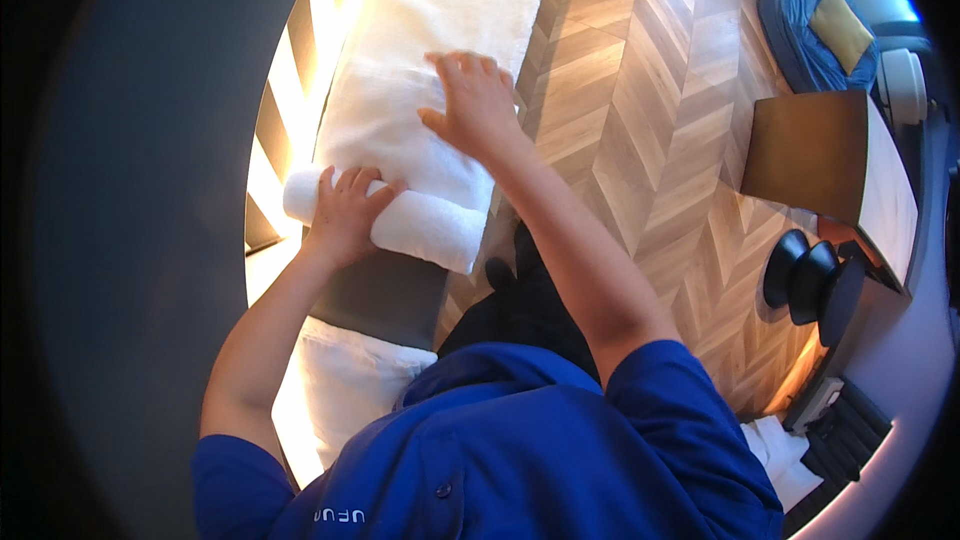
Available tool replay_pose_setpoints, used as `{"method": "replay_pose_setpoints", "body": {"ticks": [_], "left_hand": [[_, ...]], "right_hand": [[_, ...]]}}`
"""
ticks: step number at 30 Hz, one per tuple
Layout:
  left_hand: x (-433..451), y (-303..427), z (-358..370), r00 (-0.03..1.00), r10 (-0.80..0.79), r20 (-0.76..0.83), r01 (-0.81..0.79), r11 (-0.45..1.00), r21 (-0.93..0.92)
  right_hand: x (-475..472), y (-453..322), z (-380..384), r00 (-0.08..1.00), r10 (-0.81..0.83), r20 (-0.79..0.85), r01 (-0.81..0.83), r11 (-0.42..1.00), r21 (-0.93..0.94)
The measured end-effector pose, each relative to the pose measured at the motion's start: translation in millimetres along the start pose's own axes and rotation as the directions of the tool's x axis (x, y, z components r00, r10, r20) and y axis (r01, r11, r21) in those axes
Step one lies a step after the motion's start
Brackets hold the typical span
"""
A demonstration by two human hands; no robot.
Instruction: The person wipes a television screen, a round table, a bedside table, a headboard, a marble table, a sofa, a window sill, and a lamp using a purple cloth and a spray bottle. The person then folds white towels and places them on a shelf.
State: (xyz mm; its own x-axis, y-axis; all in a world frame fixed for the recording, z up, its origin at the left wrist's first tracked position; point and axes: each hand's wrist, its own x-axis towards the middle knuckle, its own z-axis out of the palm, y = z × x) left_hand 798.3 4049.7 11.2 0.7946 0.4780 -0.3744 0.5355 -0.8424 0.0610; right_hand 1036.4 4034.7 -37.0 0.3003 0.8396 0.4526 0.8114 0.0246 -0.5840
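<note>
A long white towel or blanket [420, 97] lies spread over a narrow dark padded bench or bed [379, 292]. Its near end forms a thick white roll [431, 229] lying across the bed. My left hand [345, 210] rests on top of this roll, left of its middle, fingers spread; whether it grips the fabric cannot be told. Farther up, my right hand [476, 97] is over the flat part of the cloth near its right edge, fingers apart, holding nothing. Whether its fingertips touch the cloth is unclear.
A white pillow [360, 382] sits at the near end of the bed. Herringbone wood floor [645, 90] extends to the right. There stand a box-like wooden table [810, 154], a black rounded stool [802, 277] and a blue chair [787, 30] with a yellow cushion [840, 28]. A dark wall [150, 202] bounds the left.
</note>
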Motion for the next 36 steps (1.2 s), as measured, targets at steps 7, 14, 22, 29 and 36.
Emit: {"method": "replay_pose_setpoints", "body": {"ticks": [7, 14, 22, 29, 36], "left_hand": [[5.0, 8.2, -5.7, 0.997, -0.012, -0.071, 0.009, 0.999, -0.038], [34.8, -0.2, -33.8, 0.979, -0.041, 0.202, 0.06, 0.994, -0.091], [98.7, -30.1, -56.1, 0.788, 0.054, 0.613, 0.069, 0.982, -0.176], [110.3, -41.2, -69.3, 0.855, 0.205, 0.477, 0.065, 0.87, -0.489], [54.6, 0.8, -51.7, 0.998, -0.015, -0.068, 0.019, 0.998, 0.052]], "right_hand": [[52.9, 17.6, 41.0, 0.791, -0.016, 0.611, 0.046, 0.998, -0.033], [41.9, 10.6, 19.3, 0.952, 0.15, 0.268, -0.15, 0.988, -0.021], [-45.0, -82.1, -53.5, 0.942, -0.037, 0.334, 0.054, 0.998, -0.04], [-48.6, -35.3, -8.7, 0.848, -0.005, 0.529, 0.013, 1.0, -0.013], [15.5, -9.4, -27.0, 0.424, 0.03, 0.905, -0.321, 0.94, 0.119]]}}
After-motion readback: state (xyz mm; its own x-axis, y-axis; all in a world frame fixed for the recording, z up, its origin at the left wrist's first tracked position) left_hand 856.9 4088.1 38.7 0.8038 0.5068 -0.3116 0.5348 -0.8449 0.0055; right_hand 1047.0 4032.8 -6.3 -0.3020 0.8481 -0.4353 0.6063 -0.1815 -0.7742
